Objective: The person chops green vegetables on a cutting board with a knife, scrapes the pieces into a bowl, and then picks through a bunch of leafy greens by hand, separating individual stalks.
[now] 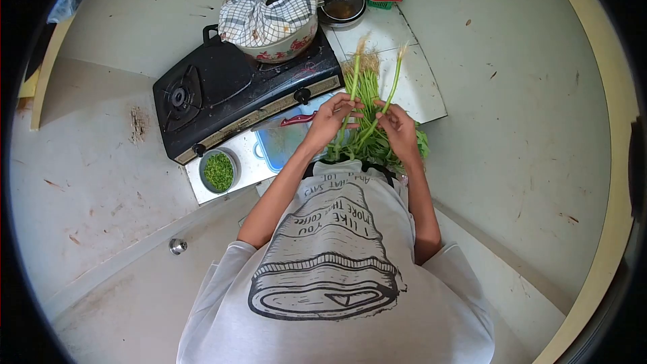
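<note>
Greens (367, 84) on white-tiled counter (423, 91)

Readable lettering stands on the shirt (330, 256), printed in dark capitals within a cup-shaped drawing (323, 263). The print appears upside down in the head view, so its lines run from the lower part of the picture towards the hem. The lines read "I LIKE YOU", then "MORE THAN COFFEE", the latter partly distorted by folds, and, nearest the hem, "AND THAT SAYS A LOT", which is small and foreshortened. Fine detail on the front strip (269, 115) of the stove (226, 84) is too small to read.
</note>
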Demonstrator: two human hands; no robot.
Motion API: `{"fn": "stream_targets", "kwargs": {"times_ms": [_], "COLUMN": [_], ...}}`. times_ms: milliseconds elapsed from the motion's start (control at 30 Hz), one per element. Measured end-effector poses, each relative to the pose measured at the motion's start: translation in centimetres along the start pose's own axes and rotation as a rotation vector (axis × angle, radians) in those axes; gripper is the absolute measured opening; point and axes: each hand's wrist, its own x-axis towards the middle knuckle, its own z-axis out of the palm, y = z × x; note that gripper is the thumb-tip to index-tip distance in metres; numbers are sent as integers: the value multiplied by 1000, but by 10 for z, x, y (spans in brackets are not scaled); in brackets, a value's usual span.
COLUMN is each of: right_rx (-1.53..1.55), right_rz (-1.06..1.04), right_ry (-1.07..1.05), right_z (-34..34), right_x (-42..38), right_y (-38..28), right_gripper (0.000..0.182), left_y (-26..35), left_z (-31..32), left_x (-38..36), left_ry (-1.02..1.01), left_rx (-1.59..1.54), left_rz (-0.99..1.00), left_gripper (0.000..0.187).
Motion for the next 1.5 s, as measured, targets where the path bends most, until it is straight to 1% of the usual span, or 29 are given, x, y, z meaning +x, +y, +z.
{"fn": "stream_targets", "kwargs": {"times_ms": [33,133,233,333,433,533,567,633,733,833,933,1033,1133,1233,1267,1333,1367,1433,1500], "right_rx": [13,-22,-128,-161,-171,-43,32,185,216,136,-162,-70,134,27,-83,-305,-328,-374,-551], "right_rz": [-9,-140,-142,-170,-168,-253,-187,-55,204,347,292,331,305,244,220,171,152,111,-93], "right_ry": [-7,7,16,23,15,74,23,-77,-192,-257,-407,-345,-229,-427,-448,-484,-490,-503,-512], "right_z": [1,11,14,19,25,38,37,35,30,22,16,20,27,21,19,15,13,7,2], "right_x": [2,8,14,18,19,19,19,21,28,44,48,42,36,34,30,19,17,16,19], "right_y": [-7,-26,-31,-44,-54,-56,-54,-41,-1,68,72,65,88,113,121,115,114,117,126], "right_gripper": [30,31,29,26,31,42,47,58,71,73,83,80,67,60,57,53,48,39,34], "left_y": [2,3,1,12,21,36,44,54,68,69,60,47,36,29,28,29,22,20,17], "left_z": [3,12,15,19,21,20,19,15,14,14,10,3,-7,-16,-18,-18,-27,-31,-35], "left_x": [0,2,5,2,2,2,2,4,3,5,4,3,0,-3,-4,-8,-7,-10,-13], "left_ry": [-28,-78,-104,-97,-112,-90,-55,-11,3,-6,18,57,125,189,212,253,227,239,247], "left_rx": [18,87,223,320,270,226,286,295,238,173,181,170,124,100,90,71,139,159,199], "left_rz": [3,29,138,183,210,286,298,302,301,291,262,228,182,162,154,135,138,103,94], "left_gripper": [25,25,26,26,25,24,26,27,28,27,28,30,30,30,28,24,27,26,25]}}
